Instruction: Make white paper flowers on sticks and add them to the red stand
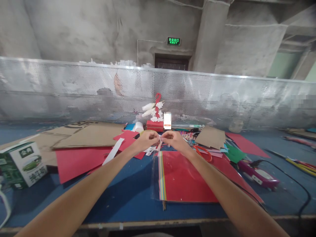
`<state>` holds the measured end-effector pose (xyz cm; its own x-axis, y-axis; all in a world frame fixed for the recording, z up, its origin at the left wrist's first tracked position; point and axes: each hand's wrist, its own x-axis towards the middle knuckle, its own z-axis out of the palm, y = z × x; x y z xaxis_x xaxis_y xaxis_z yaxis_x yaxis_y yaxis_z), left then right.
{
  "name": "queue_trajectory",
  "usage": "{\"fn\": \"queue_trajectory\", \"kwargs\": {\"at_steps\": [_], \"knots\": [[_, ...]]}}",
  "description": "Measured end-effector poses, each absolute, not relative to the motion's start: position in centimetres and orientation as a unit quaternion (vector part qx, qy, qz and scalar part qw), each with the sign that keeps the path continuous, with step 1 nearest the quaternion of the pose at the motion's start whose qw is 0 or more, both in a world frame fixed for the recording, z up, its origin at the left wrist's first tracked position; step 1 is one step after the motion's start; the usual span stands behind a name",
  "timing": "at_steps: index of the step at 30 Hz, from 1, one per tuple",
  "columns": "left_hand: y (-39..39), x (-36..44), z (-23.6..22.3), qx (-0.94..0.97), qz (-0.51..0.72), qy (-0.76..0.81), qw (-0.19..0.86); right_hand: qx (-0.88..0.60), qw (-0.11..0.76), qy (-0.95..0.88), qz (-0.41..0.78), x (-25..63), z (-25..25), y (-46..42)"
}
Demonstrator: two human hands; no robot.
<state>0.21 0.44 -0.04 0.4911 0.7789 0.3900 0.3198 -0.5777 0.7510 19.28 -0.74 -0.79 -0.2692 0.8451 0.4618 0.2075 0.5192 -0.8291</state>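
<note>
My left hand point(147, 139) and my right hand point(174, 138) meet over the middle of the blue table, fingertips pinched together on a small white paper piece point(159, 142) held between them. Just below them lie more white paper scraps point(151, 151) and a clear-wrapped pack of coloured paper with a red sheet on top point(184, 177). Orange-handled scissors point(203, 152) lie right of my right wrist.
Red paper sheets point(76, 161) and brown cardboard point(86, 135) cover the left side. A green-and-white carton point(23, 164) stands at far left. A red-and-white paper model point(156, 117) stands behind my hands. A purple glue gun point(258, 173) with black cable lies right. A perforated metal screen point(222, 95) backs the table.
</note>
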Motion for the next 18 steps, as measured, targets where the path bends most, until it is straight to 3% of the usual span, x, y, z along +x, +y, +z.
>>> {"fn": "queue_trajectory", "kwargs": {"at_steps": [18], "knots": [[0.39,0.05,-0.11,0.828,0.377,0.332,0.251,-0.38,0.462,-0.725,0.342,19.28,-1.03,-0.56]]}}
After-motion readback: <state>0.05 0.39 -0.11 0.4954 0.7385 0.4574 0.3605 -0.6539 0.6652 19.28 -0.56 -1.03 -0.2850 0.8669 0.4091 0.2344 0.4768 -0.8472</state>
